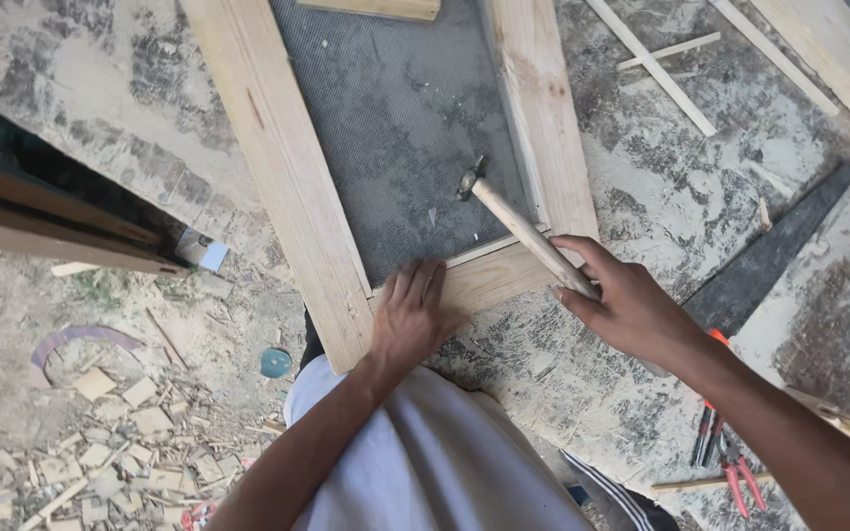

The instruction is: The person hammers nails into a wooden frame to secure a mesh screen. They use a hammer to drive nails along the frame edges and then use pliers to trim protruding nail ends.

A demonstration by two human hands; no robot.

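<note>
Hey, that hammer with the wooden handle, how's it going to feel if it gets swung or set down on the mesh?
The hammer is probably top-heavy: a small dark metal head on a long, thin wooden handle. The right hand grips the far end, so the head likely pulls downward. The round handle could roll, though the head should stop it. The mesh may sag under it.

Daylight fell on a worn, grey-blotched wooden tabletop (641, 187). Thin pale wood strips (653, 64) lay at its far side. Below left, a bare dirt floor (12, 324) was littered with small pale wood offcuts (120, 433).
</note>
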